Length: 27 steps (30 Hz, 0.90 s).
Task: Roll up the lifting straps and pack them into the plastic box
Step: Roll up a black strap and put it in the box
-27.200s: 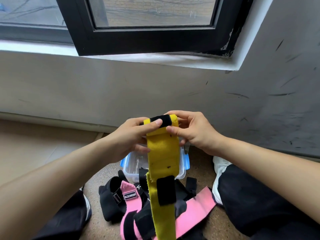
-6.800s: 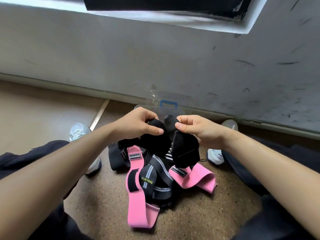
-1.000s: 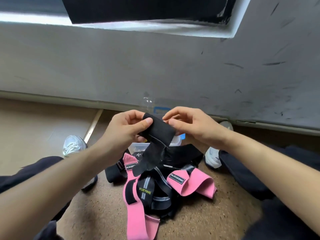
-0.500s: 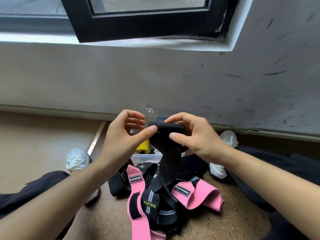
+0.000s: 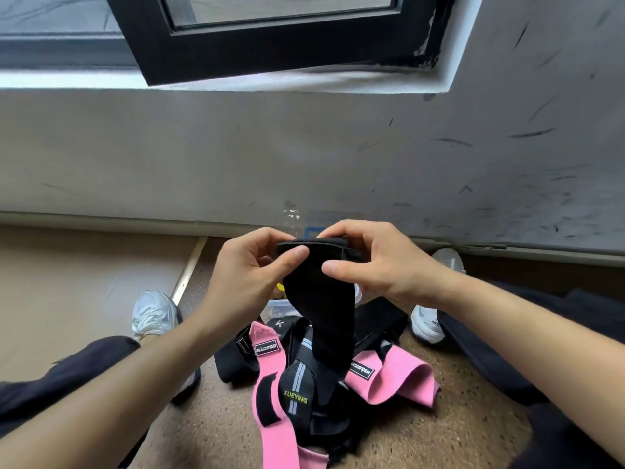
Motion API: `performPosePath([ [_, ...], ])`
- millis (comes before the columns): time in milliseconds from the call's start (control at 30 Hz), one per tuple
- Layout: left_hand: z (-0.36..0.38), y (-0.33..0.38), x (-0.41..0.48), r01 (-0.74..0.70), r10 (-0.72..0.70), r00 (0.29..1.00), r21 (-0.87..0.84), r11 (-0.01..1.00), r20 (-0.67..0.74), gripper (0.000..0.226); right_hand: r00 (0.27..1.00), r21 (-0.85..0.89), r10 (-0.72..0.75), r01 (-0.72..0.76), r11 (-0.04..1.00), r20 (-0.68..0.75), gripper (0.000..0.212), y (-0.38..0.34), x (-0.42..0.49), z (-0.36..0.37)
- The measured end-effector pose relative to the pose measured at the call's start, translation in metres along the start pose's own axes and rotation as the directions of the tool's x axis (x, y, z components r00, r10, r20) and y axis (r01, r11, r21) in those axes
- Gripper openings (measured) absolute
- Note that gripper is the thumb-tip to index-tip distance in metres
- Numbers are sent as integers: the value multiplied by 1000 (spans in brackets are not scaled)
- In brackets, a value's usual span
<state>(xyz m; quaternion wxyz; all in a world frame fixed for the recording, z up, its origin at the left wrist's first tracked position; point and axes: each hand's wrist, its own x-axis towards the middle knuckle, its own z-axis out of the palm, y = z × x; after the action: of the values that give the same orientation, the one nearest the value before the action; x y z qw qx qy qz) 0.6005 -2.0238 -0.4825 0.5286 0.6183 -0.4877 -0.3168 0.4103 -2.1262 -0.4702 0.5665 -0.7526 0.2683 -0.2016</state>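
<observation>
Black strap (image 5: 319, 313): I see it held up at frame centre, long axis vertical, top edge folded over, tail pointing to 6 o'clock.
Left hand (image 5: 248, 270): fingers and thumb clamped on its top left corner.
Right hand (image 5: 377, 264): fingers and thumb pinching its top right corner.
Plastic box (image 5: 279, 308): on the floor behind the strap, mostly hidden.
Loose straps (image 5: 297, 390): pink and black, heaped at 6 o'clock.

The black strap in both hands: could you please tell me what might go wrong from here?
The left hand and right hand pinch only the top edge of the black strap, so the first turn may slip loose. Its hanging tail reaches the striped strap in the pile and could snag there.
</observation>
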Motion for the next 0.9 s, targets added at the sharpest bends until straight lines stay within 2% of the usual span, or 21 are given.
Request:
performPosePath([
  [200,5,3,1,30,-28,999,48,998,-29,11,989,99,53,-40,994,-136,10,0,0,1],
  [333,4,5,0,89,-87,995,-34,995,43,5,988,168,58,-33,985,-145,16,0,-1,2],
  [467,3,9,-2,194,-166,972,-175,965,164,14,977,135,-21,51,989,-212,28,3,1,2],
  [567,1,10,-1,253,-216,960,-228,940,176,15,974,105,-60,84,991,-220,32,7,1,4],
  [767,0,5,-3,221,-194,968,-181,958,159,16,983,34,-50,57,998,-175,38,7,3,4],
  [900,-1,4,-3,175,-146,973,-160,972,178,23,978,29,-59,66,997,-202,42,8,1,4],
])
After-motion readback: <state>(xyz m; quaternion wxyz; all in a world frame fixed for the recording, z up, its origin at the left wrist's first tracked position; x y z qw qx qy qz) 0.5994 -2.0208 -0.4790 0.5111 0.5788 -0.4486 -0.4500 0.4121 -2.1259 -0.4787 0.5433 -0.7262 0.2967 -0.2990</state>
